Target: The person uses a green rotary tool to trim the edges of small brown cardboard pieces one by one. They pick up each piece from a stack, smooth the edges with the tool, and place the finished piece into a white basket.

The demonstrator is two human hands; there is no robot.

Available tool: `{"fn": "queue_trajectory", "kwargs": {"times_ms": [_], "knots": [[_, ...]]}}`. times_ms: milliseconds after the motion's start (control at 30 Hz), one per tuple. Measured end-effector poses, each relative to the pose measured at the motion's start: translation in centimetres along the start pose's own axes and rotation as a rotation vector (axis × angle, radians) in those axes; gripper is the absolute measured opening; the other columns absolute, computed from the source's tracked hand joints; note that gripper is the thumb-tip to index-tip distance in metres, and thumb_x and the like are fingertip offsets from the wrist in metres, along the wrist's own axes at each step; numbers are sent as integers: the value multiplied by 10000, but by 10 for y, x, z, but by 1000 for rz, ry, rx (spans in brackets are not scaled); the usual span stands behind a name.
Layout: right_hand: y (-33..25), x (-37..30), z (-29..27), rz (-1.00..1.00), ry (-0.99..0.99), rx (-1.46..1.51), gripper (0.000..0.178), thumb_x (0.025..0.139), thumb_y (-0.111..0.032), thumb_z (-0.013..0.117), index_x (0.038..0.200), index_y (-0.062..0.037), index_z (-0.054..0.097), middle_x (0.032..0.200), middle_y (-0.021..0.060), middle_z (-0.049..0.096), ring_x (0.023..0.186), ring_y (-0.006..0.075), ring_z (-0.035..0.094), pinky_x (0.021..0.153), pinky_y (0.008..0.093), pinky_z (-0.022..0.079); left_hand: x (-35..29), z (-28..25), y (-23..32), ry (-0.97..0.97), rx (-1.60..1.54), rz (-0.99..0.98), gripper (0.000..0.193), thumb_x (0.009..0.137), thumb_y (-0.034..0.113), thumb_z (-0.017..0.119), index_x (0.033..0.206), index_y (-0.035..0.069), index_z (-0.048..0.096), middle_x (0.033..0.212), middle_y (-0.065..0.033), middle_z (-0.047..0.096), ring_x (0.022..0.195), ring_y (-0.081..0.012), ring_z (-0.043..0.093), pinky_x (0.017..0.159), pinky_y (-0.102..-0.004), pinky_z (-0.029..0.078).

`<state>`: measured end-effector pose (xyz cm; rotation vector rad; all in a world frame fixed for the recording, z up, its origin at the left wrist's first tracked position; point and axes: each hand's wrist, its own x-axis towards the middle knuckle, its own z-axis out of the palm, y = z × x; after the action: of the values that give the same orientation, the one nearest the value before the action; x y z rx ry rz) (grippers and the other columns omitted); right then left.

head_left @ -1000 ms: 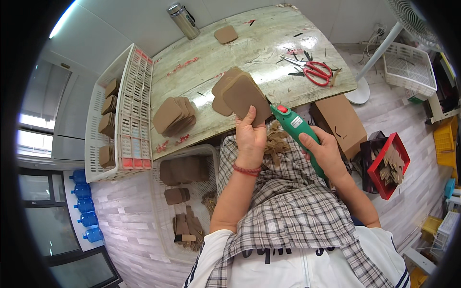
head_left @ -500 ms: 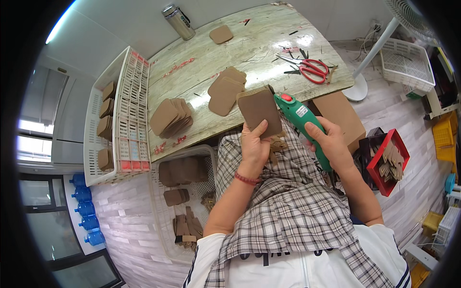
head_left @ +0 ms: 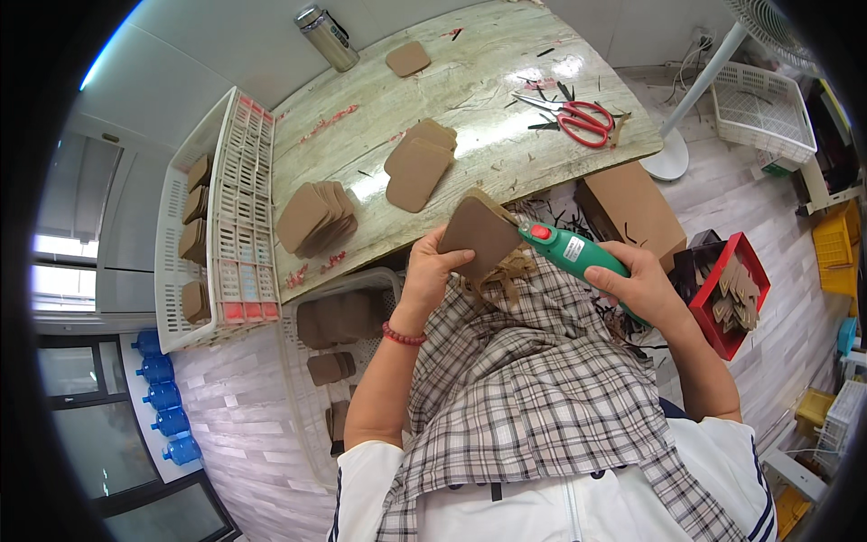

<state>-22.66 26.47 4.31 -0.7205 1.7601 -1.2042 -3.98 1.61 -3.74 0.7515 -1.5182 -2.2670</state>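
My left hand [head_left: 432, 266] is closed on the near left edge of a brown rounded panel [head_left: 479, 237], its thumb pressed on the face. A paler rough strip shows along the panel's upper right edge. My right hand [head_left: 637, 285] grips green electric scissors [head_left: 573, 250] with a red button; their tip meets the panel's right edge. Tan offcuts [head_left: 506, 275] lie on my checked apron under the panel. On the table [head_left: 361, 113] are a fanned stack of brown panels [head_left: 316, 217], a looser pile [head_left: 422, 164] and one single panel [head_left: 408, 60].
Red-handled scissors [head_left: 582, 120] lie among black scraps at the table's right. A steel flask [head_left: 327, 38] stands at the back. A white crate [head_left: 246, 208] borders the left, with another basket [head_left: 302, 425] below. A red box [head_left: 757, 294] of offcuts and a cardboard box [head_left: 637, 212] stand right.
The panel has tilted clockwise and moved slightly lower, my left hand shifting left with it. The electric scissors have swung flatter and lower along its edge, with my right hand moving slightly right.
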Motion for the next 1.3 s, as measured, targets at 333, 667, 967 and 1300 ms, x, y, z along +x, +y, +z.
{"fn": "queue_trajectory", "kwargs": {"times_ms": [333,667,967,1300], "knots": [[5,11,16,-4,4,44,360,872,-302,692,1042,13,648,675,1,563,568,56,506,511,222,415,-13,11,-9,-40,44,-146,434,772,-89,643,1194,8,606,1035,-29,676,916,-107,633,827,-251,507],[4,12,3,118,-158,95,377,880,-323,678,1038,18,645,713,19,571,594,75,527,525,234,436,-17,-20,10,125,228,60,197,781,-35,699,927,54,602,860,-2,654,779,-76,602,729,-225,480],[3,12,6,163,-256,59,438,874,-367,680,1047,34,641,748,29,581,632,78,544,543,238,447,-24,-25,11,144,18,37,161,761,-14,745,889,26,655,825,-24,682,726,-92,624,694,-242,507],[5,12,13,121,-244,13,412,862,-358,699,1041,11,659,694,5,574,568,67,527,520,234,436,-22,-7,11,48,135,-97,162,747,-36,740,867,23,650,795,-36,685,694,-95,635,662,-238,517]]}}
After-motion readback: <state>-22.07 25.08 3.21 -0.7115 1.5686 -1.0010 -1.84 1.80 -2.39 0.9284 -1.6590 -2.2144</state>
